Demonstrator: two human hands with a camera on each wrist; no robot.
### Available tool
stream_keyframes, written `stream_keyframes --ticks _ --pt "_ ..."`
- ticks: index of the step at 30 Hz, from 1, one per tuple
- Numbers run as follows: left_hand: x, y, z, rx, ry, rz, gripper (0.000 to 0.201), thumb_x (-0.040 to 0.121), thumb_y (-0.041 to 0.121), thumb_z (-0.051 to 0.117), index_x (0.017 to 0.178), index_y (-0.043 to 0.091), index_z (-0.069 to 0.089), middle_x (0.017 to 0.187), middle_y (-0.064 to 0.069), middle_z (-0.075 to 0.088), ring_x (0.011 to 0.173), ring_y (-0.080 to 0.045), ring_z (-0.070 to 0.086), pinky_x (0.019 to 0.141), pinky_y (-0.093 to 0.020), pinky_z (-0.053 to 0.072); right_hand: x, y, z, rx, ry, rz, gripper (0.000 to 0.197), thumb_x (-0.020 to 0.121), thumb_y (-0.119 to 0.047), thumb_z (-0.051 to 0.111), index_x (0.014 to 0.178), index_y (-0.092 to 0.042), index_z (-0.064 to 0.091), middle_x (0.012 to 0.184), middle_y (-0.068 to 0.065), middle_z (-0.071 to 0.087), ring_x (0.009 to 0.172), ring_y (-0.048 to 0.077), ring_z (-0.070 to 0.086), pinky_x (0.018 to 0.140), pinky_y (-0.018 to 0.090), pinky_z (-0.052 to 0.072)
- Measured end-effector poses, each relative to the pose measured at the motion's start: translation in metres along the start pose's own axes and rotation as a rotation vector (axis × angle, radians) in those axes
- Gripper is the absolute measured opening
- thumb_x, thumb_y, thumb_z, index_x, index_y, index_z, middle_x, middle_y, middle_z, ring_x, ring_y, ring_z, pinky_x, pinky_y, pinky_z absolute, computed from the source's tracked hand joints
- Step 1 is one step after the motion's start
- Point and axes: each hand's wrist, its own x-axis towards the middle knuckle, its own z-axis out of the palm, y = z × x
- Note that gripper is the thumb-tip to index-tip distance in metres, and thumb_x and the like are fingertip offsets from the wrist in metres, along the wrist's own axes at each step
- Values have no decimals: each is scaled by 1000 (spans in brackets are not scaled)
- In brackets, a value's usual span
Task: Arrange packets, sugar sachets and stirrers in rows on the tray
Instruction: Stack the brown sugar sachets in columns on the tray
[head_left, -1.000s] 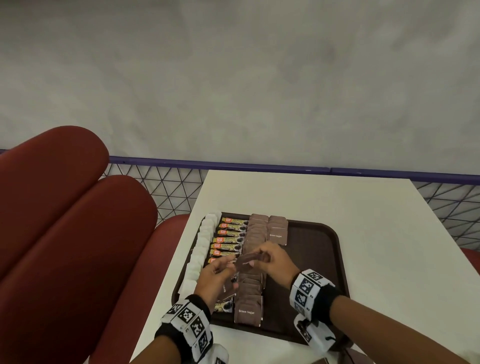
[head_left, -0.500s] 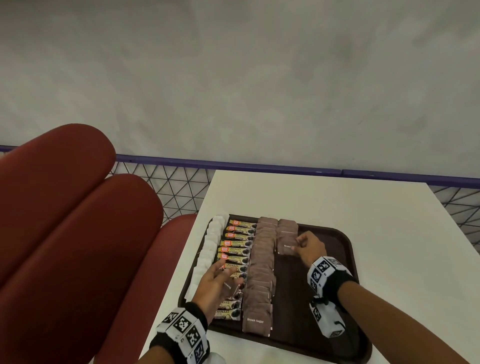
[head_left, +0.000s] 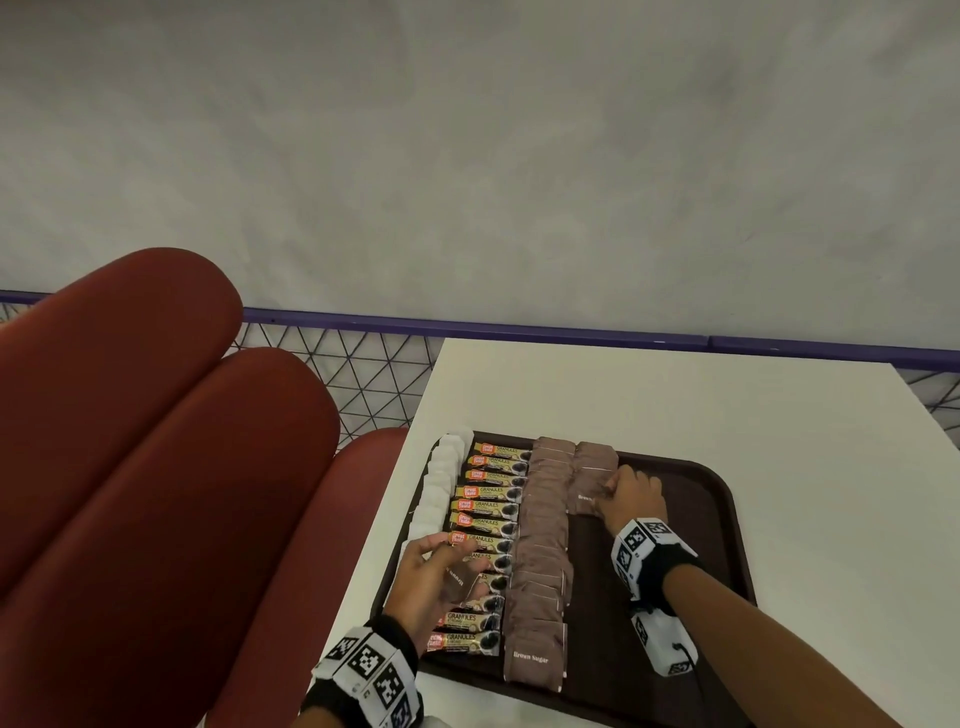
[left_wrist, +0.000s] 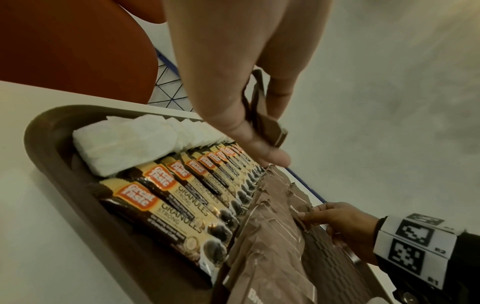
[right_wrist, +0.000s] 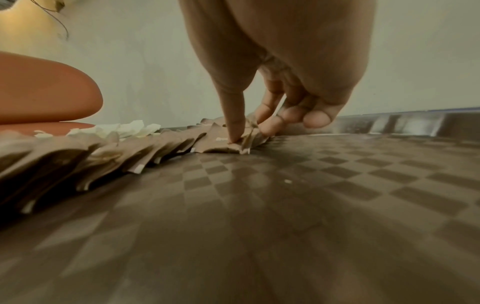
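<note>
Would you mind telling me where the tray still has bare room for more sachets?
Free: the tray's right half, between the short brown sugar row and the right rim, nearer than the right hand. Crowded: the left half, filled with white sachets, coffee packets and the long brown row.

Soft, even indoor light fills the head view — no hard shadows, only a faint dark edge under the tray (head_left: 727, 519) at 5 o'clock. The picture is sharp at its centre, and the rail (head_left: 467, 328) bows with wide-angle distortion toward 3 and 9 o'clock. The left wrist view is dimmer with a yellow-green cast; the left hand (left_wrist: 233, 82) at 12 o'clock is soft and out of focus, while the coffee packets (left_wrist: 182, 205) read crisply. The right wrist view is dimmest — the tray's checkered floor smears into blur toward 6 o'clock, with a pale sheen at 2 o'clock, and the right hand (right_wrist: 285, 61) is blurred
</note>
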Motion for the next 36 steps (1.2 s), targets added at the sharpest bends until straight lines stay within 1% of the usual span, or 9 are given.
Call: stream_keyframes --ticks 5,11,14,17,23,25,28,31,36 --pt "1 -1 0 -1 -23 14 18 88 0 57 105 -1 56 108 -22 59 94 -33 62 63 -41 60 -4 1 2 -27 60 -15 41 82 -30 65 112 -9 46 120 12 49 116 29 40 93 36 40" --pt "-4 -4 2 134 -21 119 17 90 1 55 95 8 68 109 -15 62 98 -28 57 88 -52 50 -28 -5 -7 22 163 -78 31 83 -24 60 110 -13 49 117 9 46 112 27 39 91 33 36" --pt "-8 -2 8 187 -28 157 18 87 2 59 101 12 67 109 -9 63 97 -26 60 83 -46 54 -49 -14 -10 155 105 -223 17 85 -18 57 101 -19 53 112 4 49 108 22 39 86 27 33" --pt "-13 -2 16 203 -55 142 29 86 3 61 112 16 59 105 -7 64 93 -23 62 64 -35 58 -75 -27 -14 410 -39 -412 11 87 -11 57 90 -21 55 99 -2 53 93 8 45 84 22 31" --pt "-17 -7 31 308 -104 145 41 83 5 66 121 16 53 100 -10 65 79 -18 63 52 -25 54 -107 -48 -24 654 -388 -561 17 87 -10 61 102 -4 64 77 -8 55 63 -13 51 63 3 39" --pt "-17 -8 32 332 -118 142 43 82 4 67 120 18 51 100 -10 65 78 -17 64 54 -25 54 -107 -47 -23 678 -413 -537 8 86 -6 61 90 -12 64 72 -10 55 62 -8 54 63 6 40" --pt "-15 -10 29 321 -107 121 41 81 -4 64 118 9 51 101 -13 65 80 -20 64 56 -24 54 -99 -41 -23 693 -336 -477 22 85 -8 62 75 -27 58 73 -10 55 68 -1 49 63 6 39" --pt "-10 -10 22 331 -91 101 34 81 -6 62 113 -1 52 100 -15 64 80 -20 64 55 -22 53 -97 -33 -23 712 -339 -462 24 85 -7 62 76 -28 56 75 -9 53 68 0 45 63 5 38" --pt "-6 -11 24 392 -102 153 26 79 1 69 101 6 56 86 -5 65 78 -16 63 58 -20 51 -97 -29 -19 596 -404 -507 12 82 -11 66 92 -16 61 77 -7 53 69 0 46 65 8 37"
